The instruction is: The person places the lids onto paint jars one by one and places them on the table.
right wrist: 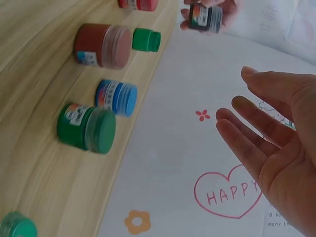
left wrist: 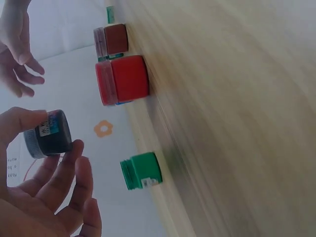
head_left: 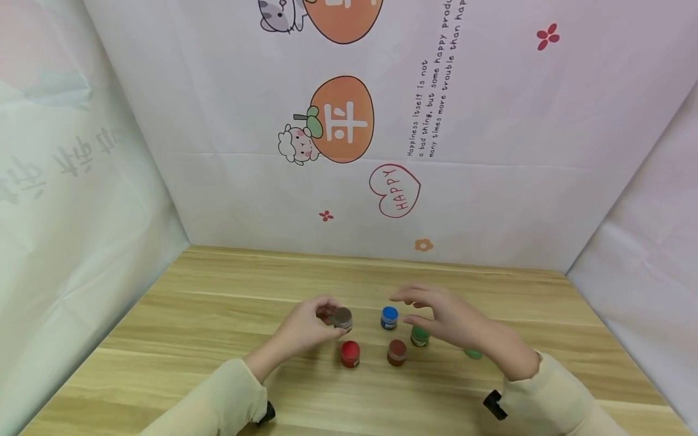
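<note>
My left hand [head_left: 305, 327] pinches a small dark paint jar [head_left: 342, 318] between thumb and fingers; the left wrist view shows the jar [left wrist: 52, 133] tipped on its side in that view, held above the tabletop. Fingers spread and holding nothing, my right hand [head_left: 449, 318] hovers over a green paint jar [head_left: 419, 336]. Just left of the right fingertips stands a blue jar [head_left: 389, 318]. A red jar [head_left: 350, 354] is right below the left hand in the head view, with a reddish-brown jar [head_left: 397, 352] to its right.
A lighter green jar [head_left: 473, 353] stands partly hidden under the right forearm. Another small green jar [left wrist: 143, 170], hidden in the head view, shows in both wrist views. The wooden table [head_left: 218, 284] meets a printed white sheet [head_left: 245, 206] at its back edge.
</note>
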Motion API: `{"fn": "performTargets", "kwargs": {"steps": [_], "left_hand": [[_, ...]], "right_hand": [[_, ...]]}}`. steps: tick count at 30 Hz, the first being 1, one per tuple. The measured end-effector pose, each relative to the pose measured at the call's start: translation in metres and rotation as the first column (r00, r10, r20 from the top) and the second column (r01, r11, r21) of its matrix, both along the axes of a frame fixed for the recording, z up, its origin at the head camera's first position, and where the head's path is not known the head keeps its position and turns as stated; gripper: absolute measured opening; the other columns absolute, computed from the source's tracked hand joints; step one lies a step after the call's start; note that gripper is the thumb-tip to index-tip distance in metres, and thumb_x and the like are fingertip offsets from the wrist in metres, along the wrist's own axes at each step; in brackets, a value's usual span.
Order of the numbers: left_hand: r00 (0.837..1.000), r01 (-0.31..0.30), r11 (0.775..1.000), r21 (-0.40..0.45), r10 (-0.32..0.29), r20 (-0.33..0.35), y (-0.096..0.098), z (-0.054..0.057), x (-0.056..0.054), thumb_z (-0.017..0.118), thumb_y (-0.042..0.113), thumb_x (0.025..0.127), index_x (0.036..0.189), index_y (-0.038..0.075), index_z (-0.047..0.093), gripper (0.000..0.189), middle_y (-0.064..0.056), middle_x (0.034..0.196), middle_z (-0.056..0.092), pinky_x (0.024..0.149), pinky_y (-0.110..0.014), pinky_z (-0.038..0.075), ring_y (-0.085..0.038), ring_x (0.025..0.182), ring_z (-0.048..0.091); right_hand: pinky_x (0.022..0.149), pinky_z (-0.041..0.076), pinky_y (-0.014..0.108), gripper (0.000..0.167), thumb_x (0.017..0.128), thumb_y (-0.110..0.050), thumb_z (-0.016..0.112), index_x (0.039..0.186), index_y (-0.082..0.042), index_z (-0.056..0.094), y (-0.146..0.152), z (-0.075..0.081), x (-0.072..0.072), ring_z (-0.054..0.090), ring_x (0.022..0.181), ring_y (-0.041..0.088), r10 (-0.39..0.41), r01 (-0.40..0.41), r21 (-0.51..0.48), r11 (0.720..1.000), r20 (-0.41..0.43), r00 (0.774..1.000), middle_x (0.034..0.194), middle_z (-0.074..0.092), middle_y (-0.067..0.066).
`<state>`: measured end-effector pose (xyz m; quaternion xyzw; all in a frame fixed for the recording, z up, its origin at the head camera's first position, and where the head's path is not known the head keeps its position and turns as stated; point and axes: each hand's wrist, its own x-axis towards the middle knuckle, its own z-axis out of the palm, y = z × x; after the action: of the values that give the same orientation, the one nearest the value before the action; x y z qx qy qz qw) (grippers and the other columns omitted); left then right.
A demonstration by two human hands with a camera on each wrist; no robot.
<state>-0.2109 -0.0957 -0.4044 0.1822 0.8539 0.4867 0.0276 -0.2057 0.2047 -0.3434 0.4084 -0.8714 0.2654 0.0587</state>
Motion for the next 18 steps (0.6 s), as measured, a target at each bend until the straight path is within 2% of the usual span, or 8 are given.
{"fn": "performTargets", "kwargs": {"steps": [6, 9, 13, 18], "left_hand": [[1.000, 0.026, 0.989, -0.145, -0.025, 0.010, -0.011, 0.001, 0.003, 0.082, 0.011, 0.082, 0.109, 0.010, 0.066, 0.031, 0.002, 0.098, 0.067, 0.083, -0.042, 0.052, -0.018, 0.093, 0.061], [0.999, 0.039, 0.979, -0.199, -0.039, 0.007, -0.015, 0.001, 0.004, 0.081, 0.011, 0.082, 0.106, 0.011, 0.067, 0.028, 0.004, 0.096, 0.066, 0.078, -0.039, 0.051, -0.017, 0.089, 0.060], [0.998, 0.063, 0.963, -0.263, -0.064, 0.002, -0.019, 0.000, 0.004, 0.081, 0.009, 0.081, 0.099, 0.014, 0.068, 0.022, 0.004, 0.091, 0.065, 0.068, -0.033, 0.047, -0.015, 0.078, 0.056], [0.998, 0.060, 0.942, -0.329, -0.063, 0.001, -0.022, -0.003, 0.002, 0.083, 0.009, 0.080, 0.099, 0.011, 0.069, 0.023, 0.002, 0.088, 0.065, 0.066, -0.031, 0.048, -0.013, 0.074, 0.056]], "right_hand": [[0.082, 0.058, 0.037, 0.036, 0.091, 0.000, 0.076, 0.126, -0.004, 0.069, 0.018, -0.005, 0.001, 0.067, 0.100, 0.023, -0.014, 0.015, 0.029, 0.999, -0.019, 1.000, 0.121, 0.069, 0.006], [0.080, 0.058, 0.037, 0.036, 0.090, 0.000, 0.077, 0.124, -0.006, 0.070, 0.028, -0.009, 0.001, 0.067, 0.097, 0.022, -0.039, 0.039, 0.063, 0.997, -0.013, 0.999, 0.118, 0.069, 0.005], [0.078, 0.058, 0.038, 0.034, 0.089, 0.000, 0.077, 0.122, -0.004, 0.071, 0.042, -0.018, 0.000, 0.067, 0.096, 0.025, -0.083, 0.079, 0.110, 0.991, 0.029, 0.996, 0.114, 0.069, 0.005], [0.075, 0.059, 0.035, 0.031, 0.088, 0.003, 0.077, 0.118, 0.000, 0.073, 0.060, -0.030, -0.002, 0.068, 0.093, 0.027, -0.132, 0.120, 0.130, 0.984, 0.086, 0.988, 0.111, 0.070, 0.009]]}}
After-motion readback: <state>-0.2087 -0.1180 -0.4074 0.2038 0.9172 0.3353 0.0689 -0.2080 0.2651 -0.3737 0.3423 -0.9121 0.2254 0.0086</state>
